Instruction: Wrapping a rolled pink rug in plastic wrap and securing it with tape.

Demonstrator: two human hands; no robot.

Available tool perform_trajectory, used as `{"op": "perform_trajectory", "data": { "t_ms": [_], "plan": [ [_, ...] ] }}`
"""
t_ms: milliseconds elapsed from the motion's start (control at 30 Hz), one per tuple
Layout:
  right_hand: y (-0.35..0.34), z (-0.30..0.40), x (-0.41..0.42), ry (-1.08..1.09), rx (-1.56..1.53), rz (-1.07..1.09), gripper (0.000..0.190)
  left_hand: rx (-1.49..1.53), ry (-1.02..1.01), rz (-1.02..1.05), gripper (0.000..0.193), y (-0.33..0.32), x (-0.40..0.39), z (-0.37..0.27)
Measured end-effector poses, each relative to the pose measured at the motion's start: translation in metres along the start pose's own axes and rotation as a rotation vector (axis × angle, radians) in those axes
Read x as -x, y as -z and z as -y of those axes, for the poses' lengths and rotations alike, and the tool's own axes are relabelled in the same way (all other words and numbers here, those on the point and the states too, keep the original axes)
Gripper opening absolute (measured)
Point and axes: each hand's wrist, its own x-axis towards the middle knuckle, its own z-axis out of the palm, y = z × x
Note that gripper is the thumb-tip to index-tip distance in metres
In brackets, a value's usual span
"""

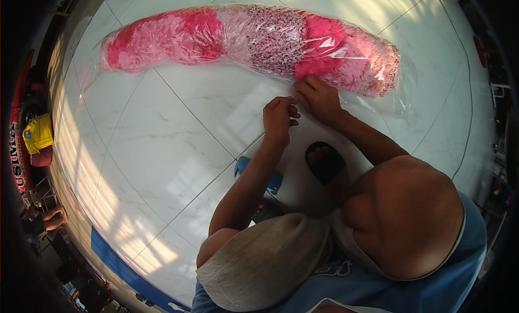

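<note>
A long rolled shaggy textile (178, 39) in pinks and dark-flecked pink lies across the tiled floor inside a clear plastic wrap (401, 98). My right hand (320, 100) is at the near edge of the roll, right of its middle, fingers bent towards the plastic. Just left of it and a little nearer me, my left hand (279, 116) has thumb and index finger together and the other fingers curled. The fingertips of both hands almost meet; whether a thin edge of plastic is between them cannot be made out. A blue object (275, 182) lies on the floor, partly hidden by my left forearm.
White marble-look floor tiles (162, 122) surround the roll. My sandalled foot (324, 161) stands close below my hands. A thin cable (469, 90) runs along the right. At the far left are a yellow bag (38, 133) and a seated person (44, 221). A blue strip (121, 268) borders the lower left.
</note>
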Motion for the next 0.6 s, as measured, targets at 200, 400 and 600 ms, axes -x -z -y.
{"op": "perform_trajectory", "data": {
  "t_ms": [200,400,600],
  "plan": [
    [-0.0069,-0.0071,0.0022,0.038,-0.010,0.016,0.030,0.006,-0.009,0.014,0.020,-0.0015,0.0008,0.0001],
    [-0.0074,-0.0067,0.0024,0.048,-0.039,0.012,0.028,0.002,-0.009,0.014,0.020,-0.0022,0.0014,-0.0006],
    [-0.0037,-0.0037,-0.0001,0.036,-0.049,0.032,0.034,0.008,-0.035,0.012,0.022,-0.0016,-0.0033,0.0013]
  ]
}}
